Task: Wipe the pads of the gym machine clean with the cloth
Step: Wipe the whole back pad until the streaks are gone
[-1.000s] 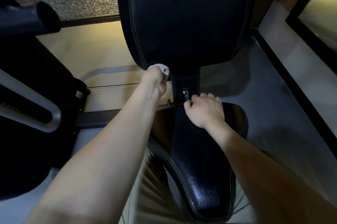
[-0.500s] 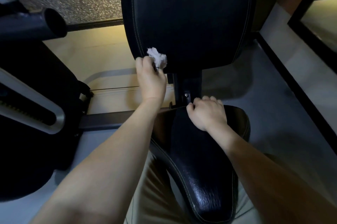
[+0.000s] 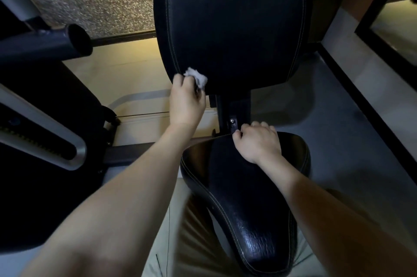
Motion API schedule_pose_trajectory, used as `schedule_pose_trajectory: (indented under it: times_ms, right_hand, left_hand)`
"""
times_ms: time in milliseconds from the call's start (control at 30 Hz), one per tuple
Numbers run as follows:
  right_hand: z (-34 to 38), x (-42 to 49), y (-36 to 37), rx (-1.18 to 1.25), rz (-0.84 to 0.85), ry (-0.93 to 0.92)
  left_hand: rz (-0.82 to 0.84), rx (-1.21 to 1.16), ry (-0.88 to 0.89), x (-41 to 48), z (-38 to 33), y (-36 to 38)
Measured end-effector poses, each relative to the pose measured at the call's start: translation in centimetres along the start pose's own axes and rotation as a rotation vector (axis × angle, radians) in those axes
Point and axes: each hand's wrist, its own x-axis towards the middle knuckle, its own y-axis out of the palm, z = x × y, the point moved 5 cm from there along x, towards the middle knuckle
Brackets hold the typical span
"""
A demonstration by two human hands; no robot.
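A tall black back pad (image 3: 232, 19) stands upright ahead, with a black seat pad (image 3: 246, 200) below it. My left hand (image 3: 186, 100) grips a small crumpled white cloth (image 3: 196, 77) and presses it against the lower left edge of the back pad. At the far edge of the seat pad, my right hand (image 3: 257, 141) has its fingers curled over that edge, beside the black post (image 3: 232, 109) that joins the two pads.
A dark round bar end (image 3: 77, 39) juts in from the left, above a black and silver machine frame (image 3: 40, 137). A speckled mat (image 3: 90, 3) lies behind. A black-framed panel (image 3: 383, 35) lines the right side. Grey floor (image 3: 334, 127) spreads to the right.
My left hand has lifted the cloth from under the back pad's bottom edge onto its lower left face. My right hand stays on the seat pad's edge.
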Motion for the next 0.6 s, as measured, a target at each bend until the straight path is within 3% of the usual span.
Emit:
schedule_pose_trajectory:
  times_ms: [67, 233, 467, 600]
  right_hand:
    - [0.1, 0.1, -0.2, 0.004, -0.013, -0.005]
    - [-0.1, 0.0, 0.0, 0.007, -0.003, 0.001]
    - [0.0, 0.1, -0.2, -0.004, 0.002, 0.006]
    - [-0.1, 0.1, -0.2, -0.009, 0.013, 0.011]
  left_hand:
    - [0.007, -0.017, 0.016, 0.4, -0.2, -0.5]
    - [-0.204, -0.033, 0.028, 3.9, -0.8, -3.5]
    - [0.079, 0.142, 0.213, 0.3, -0.1, -1.1]
    - [0.145, 0.307, 0.321, 1.4, -1.8, -3.1]
